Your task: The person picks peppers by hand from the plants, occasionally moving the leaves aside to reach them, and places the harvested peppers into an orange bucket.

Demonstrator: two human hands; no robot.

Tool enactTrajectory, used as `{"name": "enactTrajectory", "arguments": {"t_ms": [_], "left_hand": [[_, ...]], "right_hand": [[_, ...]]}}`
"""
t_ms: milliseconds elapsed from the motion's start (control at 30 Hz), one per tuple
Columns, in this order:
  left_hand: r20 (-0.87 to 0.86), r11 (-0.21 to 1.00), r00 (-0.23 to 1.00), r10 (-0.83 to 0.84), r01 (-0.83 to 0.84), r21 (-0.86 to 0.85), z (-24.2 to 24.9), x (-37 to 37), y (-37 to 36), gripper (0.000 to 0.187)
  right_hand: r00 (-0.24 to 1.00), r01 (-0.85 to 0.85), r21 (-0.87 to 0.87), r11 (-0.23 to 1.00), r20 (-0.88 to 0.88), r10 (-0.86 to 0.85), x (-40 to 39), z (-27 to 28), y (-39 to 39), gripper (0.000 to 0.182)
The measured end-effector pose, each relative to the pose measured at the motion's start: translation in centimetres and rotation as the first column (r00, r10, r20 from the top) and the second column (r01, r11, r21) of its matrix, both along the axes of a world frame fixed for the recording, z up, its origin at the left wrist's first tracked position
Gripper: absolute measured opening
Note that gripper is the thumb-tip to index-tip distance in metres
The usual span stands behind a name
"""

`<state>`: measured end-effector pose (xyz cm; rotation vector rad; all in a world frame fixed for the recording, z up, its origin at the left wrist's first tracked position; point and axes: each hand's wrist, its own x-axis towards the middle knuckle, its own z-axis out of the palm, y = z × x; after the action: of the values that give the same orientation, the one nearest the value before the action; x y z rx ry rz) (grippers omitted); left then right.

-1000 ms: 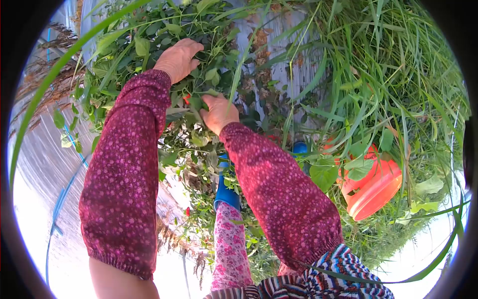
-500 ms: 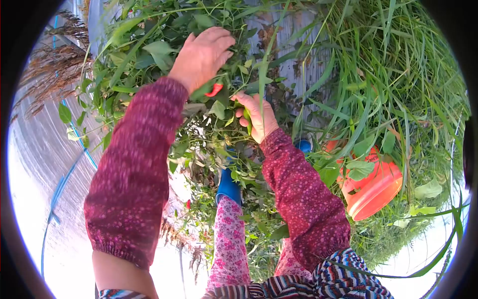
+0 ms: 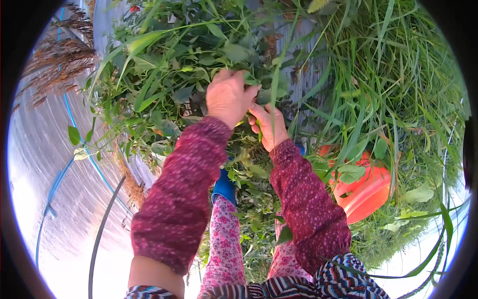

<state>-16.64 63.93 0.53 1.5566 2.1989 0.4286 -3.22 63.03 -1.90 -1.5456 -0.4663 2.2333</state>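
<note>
— Where is the left hand (image 3: pixel 228 98) resting, and what is it holding?

— It is resting among the leafy plants (image 3: pixel 172 70), its back facing the camera and its fingers bending narrow. Leaves are hiding some of the fingertips, so I can't tell whether they are gripping anything.

— And the right hand (image 3: pixel 269 127)?

— It is sitting just beside the left; whether the two are touching is hard to make out. Its fingers are closing around a narrow green piece (image 3: pixel 259 134). Only a sliver is showing below the fingers, so I'm not telling pod from leaf.

— What about the red container (image 3: pixel 371 198)?

— It is lying tilted in the grass (image 3: pixel 378 60), well apart from both hands. Leaves and blades are covering its upper part.

— The feet?

— One blue boot (image 3: pixel 225 188) is partly showing, its lower part vanishing under foliage. Another scrap of blue (image 3: pixel 300 149) is peeking out beside the right sleeve (image 3: pixel 311 209). A small red spot (image 3: pixel 134 8) near the top is staying too small to identify.
</note>
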Motion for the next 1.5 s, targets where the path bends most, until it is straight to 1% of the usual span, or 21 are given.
{"name": "enactTrajectory", "arguments": {"t_ms": [167,233,300,433,500,567,633,667,700,767,800,900,967,1033,1100,1133,1200,1367,1433,1467,1500], "left_hand": [[-0.066,0.975,0.996,-0.058,0.043,-0.217,0.6,3.0,0.3,0.022],[-0.133,0.989,0.988,-0.084,0.066,-0.133,0.4,4.3,-0.5,0.02],[0.008,0.947,0.994,-0.112,0.109,-0.303,0.3,4.9,-0.7,0.02],[0.04,0.965,0.999,-0.031,0.04,-0.258,-0.4,5.2,-2.0,0.023],[0.056,0.962,0.998,-0.025,0.04,-0.272,-0.2,5.1,-2.3,0.025],[0.091,0.971,0.996,-0.012,0.033,-0.237,0.0,4.6,-2.5,0.026],[0.206,0.945,0.974,-0.097,0.155,-0.288,2.3,5.5,-2.8,0.024],[0.256,0.949,0.965,-0.061,0.136,-0.285,2.4,5.8,-3.5,0.023],[0.304,0.952,0.952,-0.026,0.116,-0.282,2.1,6.1,-4.0,0.023],[0.368,0.97,0.911,0.187,-0.112,-0.216,2.3,4.8,-4.7,0.022],[0.432,0.914,0.84,0.328,-0.167,-0.369,2.7,4.2,-5.5,0.018],[0.62,0.949,0.723,0.305,-0.176,-0.262,3.1,3.2,-8.0,0.017],[0.571,0.91,0.726,0.384,-0.192,-0.368,2.3,3.2,-9.3,0.016],[0.461,0.96,0.843,0.279,-0.25,-0.124,2.4,2.9,-10.6,0.018],[0.398,0.974,0.889,0.226,-0.202,-0.102,3.4,3.7,-10.6,0.018],[0.397,0.98,0.911,0.11,-0.033,-0.197,3.9,4.1,-10.7,0.016],[0.278,0.931,0.948,-0.155,0.235,-0.28,4.0,4.9,-10.7,0.013],[0.157,0.935,0.975,-0.154,0.195,-0.297,1.8,5.9,-12.8,0.019],[0.332,0.935,0.94,-0.078,0.185,-0.303,1.6,6.4,-13.9,0.02],[0.171,0.947,0.978,-0.121,0.166,-0.276,2.1,6.9,-13.8,0.019],[0.173,0.947,0.977,-0.124,0.168,-0.272,1.1,7.0,-14.3,0.019]], "right_hand": [[0.996,0.094,-0.141,0.986,0.022,-0.092,2.2,0.6,-0.3,0.016],[0.992,0.099,-0.226,0.969,-0.052,-0.114,4.0,-0.4,-0.9,0.015],[0.996,0.082,-0.235,0.968,-0.007,-0.086,5.1,-0.3,-0.9,0.015],[0.984,0.113,-0.245,0.963,-0.106,-0.142,7.3,0.8,-2.4,0.013],[0.858,0.307,-0.257,0.916,-0.343,-0.383,7.9,1.0,-3.3,0.013],[0.813,0.307,-0.284,0.909,-0.418,-0.405,8.4,0.8,-3.7,0.013],[0.825,0.413,-0.182,0.892,-0.341,-0.451,8.1,2.4,-3.7,0.013],[0.935,0.256,0.111,0.96,-0.282,-0.217,8.6,0.9,-4.0,0.015],[0.934,0.256,0.11,0.96,-0.283,-0.216,9.8,0.1,-4.3,0.015],[0.602,0.678,-0.36,0.641,-0.23,-0.765,7.4,5.4,-1.6,0.018],[0.794,0.548,0.098,0.831,-0.372,-0.48,8.2,3.5,-1.8,0.021],[0.828,0.54,0.226,0.811,-0.313,-0.465,7.2,6.1,0.1,0.023],[0.744,0.433,0.045,0.9,-0.582,-0.329,7.7,6.4,-0.3,0.023],[0.74,0.238,0.011,0.971,-0.65,-0.174,6.8,7.8,-1.6,0.022],[0.954,-0.04,0.062,0.997,-0.295,0.056,4.3,10.7,-2.0,0.021],[0.959,-0.068,0.053,0.996,-0.271,0.08,3.7,10.3,-2.7,0.018],[0.977,-0.026,0.015,1.0,-0.211,0.029,3.5,8.9,-3.6,0.02],[0.997,0.076,-0.074,0.994,-0.029,-0.078,4.9,6.4,-6.1,0.018],[0.997,0.074,-0.08,0.994,0.004,-0.074,5.0,5.4,-6.6,0.017],[0.998,0.053,-0.071,0.996,-0.011,-0.054,4.9,5.3,-6.4,0.016],[0.999,0.031,-0.059,0.998,-0.025,-0.033,4.7,5.3,-6.2,0.016]]}}
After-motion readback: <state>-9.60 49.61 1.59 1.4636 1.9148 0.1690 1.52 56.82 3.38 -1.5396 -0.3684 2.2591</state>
